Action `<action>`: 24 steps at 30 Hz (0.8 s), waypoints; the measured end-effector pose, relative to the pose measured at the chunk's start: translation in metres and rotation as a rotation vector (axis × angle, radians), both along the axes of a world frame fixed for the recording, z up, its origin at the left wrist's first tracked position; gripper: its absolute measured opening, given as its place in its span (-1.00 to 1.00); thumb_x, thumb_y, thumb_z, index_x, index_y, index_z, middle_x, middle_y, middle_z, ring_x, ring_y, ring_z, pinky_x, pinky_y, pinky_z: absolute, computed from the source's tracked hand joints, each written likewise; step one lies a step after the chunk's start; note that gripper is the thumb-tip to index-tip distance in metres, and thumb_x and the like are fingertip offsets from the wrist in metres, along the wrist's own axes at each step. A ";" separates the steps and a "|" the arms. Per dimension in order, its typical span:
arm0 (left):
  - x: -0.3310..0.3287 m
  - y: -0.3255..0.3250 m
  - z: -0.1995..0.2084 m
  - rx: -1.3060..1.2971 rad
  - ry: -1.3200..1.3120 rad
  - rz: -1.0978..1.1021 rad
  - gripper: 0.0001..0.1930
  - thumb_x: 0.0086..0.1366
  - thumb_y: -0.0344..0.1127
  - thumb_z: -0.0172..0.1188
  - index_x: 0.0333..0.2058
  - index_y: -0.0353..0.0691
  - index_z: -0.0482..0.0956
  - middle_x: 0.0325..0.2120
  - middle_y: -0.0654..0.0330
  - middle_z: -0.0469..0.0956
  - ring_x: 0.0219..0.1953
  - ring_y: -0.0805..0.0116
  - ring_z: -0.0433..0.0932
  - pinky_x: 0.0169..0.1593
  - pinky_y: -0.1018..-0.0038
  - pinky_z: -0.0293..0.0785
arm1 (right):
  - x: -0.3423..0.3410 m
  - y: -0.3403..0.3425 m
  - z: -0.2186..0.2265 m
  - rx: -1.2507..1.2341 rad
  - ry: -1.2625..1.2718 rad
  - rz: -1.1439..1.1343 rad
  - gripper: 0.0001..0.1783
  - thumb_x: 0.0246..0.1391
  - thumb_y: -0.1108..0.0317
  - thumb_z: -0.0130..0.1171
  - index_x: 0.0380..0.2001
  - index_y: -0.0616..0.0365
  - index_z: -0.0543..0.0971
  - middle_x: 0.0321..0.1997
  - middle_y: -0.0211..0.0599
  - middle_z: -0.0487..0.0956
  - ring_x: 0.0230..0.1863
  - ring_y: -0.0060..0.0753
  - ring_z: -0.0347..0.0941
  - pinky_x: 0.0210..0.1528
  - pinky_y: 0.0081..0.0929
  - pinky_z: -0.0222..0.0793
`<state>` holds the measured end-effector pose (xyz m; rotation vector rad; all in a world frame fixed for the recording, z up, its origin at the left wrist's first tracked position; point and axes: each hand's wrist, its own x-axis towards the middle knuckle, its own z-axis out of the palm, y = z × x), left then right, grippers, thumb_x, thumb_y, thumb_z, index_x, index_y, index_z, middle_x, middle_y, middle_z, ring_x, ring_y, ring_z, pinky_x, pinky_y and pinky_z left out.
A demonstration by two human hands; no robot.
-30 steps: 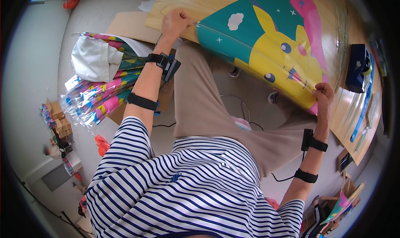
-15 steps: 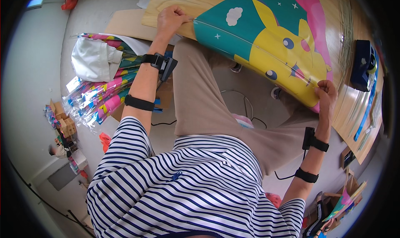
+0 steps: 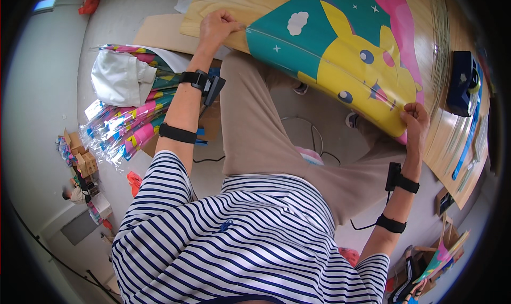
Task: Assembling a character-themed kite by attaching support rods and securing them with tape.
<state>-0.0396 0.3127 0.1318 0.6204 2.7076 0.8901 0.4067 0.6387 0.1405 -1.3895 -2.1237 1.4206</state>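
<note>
Only the view shifts slightly since the earlier frame; the left hand (image 3: pixel 215 27) and right hand (image 3: pixel 417 122) keep their places. Left fingers seem to pinch the left tip of one printed sheet (image 3: pixel 346 64), right fingers its near right corner. It lies across one desk (image 3: pixel 234 6), near edge overhanging. Probably light, floppy, slick and easily creased, it is best held by its corners. Beyond: one white cloth (image 3: pixel 114 77), one dark-blue dispenser (image 3: pixel 461 88), uncountable thin sticks (image 3: pixel 441 54).

The printed sheet (image 3: pixel 340 64) is cut off by the view's top edge.
</note>
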 end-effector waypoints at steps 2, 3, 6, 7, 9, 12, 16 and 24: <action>-0.002 -0.003 -0.001 -0.001 -0.003 0.002 -0.66 -0.17 -0.16 0.52 -0.51 -0.23 0.61 -0.58 0.20 0.59 -0.48 0.39 0.53 -0.34 0.46 0.47 | -0.001 0.001 0.000 0.032 -0.053 0.004 -0.83 -0.14 0.62 0.16 -0.38 0.28 0.53 -0.56 -0.52 0.44 -0.50 -0.68 0.32 -0.39 -0.68 0.25; -0.001 -0.003 -0.001 0.023 0.003 -0.022 -0.67 -0.17 -0.16 0.52 -0.51 -0.23 0.61 -0.58 0.20 0.59 -0.49 0.38 0.54 -0.34 0.46 0.47 | -0.001 0.001 -0.001 0.031 -0.046 0.007 -0.83 -0.14 0.62 0.16 -0.38 0.28 0.53 -0.56 -0.52 0.44 -0.50 -0.68 0.32 -0.39 -0.68 0.25; 0.001 -0.001 0.000 0.043 0.010 -0.034 -0.68 -0.17 -0.18 0.51 -0.51 -0.24 0.61 -0.60 0.20 0.59 -0.50 0.38 0.54 -0.34 0.46 0.48 | 0.000 -0.001 -0.002 0.054 -0.037 0.015 -0.84 -0.14 0.62 0.16 -0.39 0.29 0.53 -0.55 -0.51 0.44 -0.49 -0.68 0.32 -0.38 -0.68 0.25; 0.003 -0.001 0.002 0.044 0.004 -0.025 -0.69 -0.16 -0.20 0.50 -0.52 -0.25 0.61 -0.60 0.20 0.59 -0.52 0.38 0.54 -0.35 0.46 0.48 | 0.000 -0.002 -0.001 0.050 -0.032 0.011 -0.84 -0.13 0.62 0.16 -0.38 0.29 0.53 -0.53 -0.50 0.44 -0.48 -0.69 0.32 -0.38 -0.68 0.25; 0.008 0.000 0.007 0.055 0.039 -0.020 -0.72 -0.14 -0.23 0.49 -0.52 -0.26 0.61 -0.61 0.19 0.59 -0.53 0.37 0.54 -0.36 0.47 0.48 | 0.001 -0.001 -0.001 0.045 -0.026 0.008 -0.84 -0.13 0.62 0.16 -0.38 0.28 0.53 -0.52 -0.50 0.45 -0.48 -0.69 0.32 -0.38 -0.69 0.25; 0.025 0.006 0.019 0.117 0.122 -0.027 -0.77 -0.11 -0.30 0.45 -0.51 -0.27 0.61 -0.60 0.17 0.59 -0.54 0.36 0.53 -0.37 0.46 0.47 | 0.002 0.001 -0.002 0.011 -0.022 0.006 -0.83 -0.12 0.62 0.15 -0.36 0.28 0.53 -0.51 -0.50 0.45 -0.46 -0.69 0.32 -0.38 -0.70 0.25; 0.070 0.027 0.031 0.295 0.068 -0.166 -0.81 -0.07 -0.37 0.41 -0.49 -0.25 0.58 -0.61 0.14 0.56 -0.55 0.31 0.53 -0.40 0.43 0.45 | 0.001 0.000 0.000 -0.019 0.015 0.009 -0.83 -0.12 0.62 0.15 -0.36 0.28 0.53 -0.51 -0.51 0.44 -0.46 -0.70 0.33 -0.37 -0.72 0.24; 0.139 0.084 0.035 0.264 -0.010 -0.403 -0.83 0.01 -0.43 0.37 -0.46 -0.28 0.53 -0.60 0.16 0.55 -0.53 0.40 0.50 -0.41 0.50 0.41 | -0.001 -0.001 0.005 -0.056 0.055 -0.012 -0.84 -0.12 0.62 0.15 -0.37 0.29 0.53 -0.51 -0.52 0.44 -0.46 -0.72 0.32 -0.39 -0.73 0.20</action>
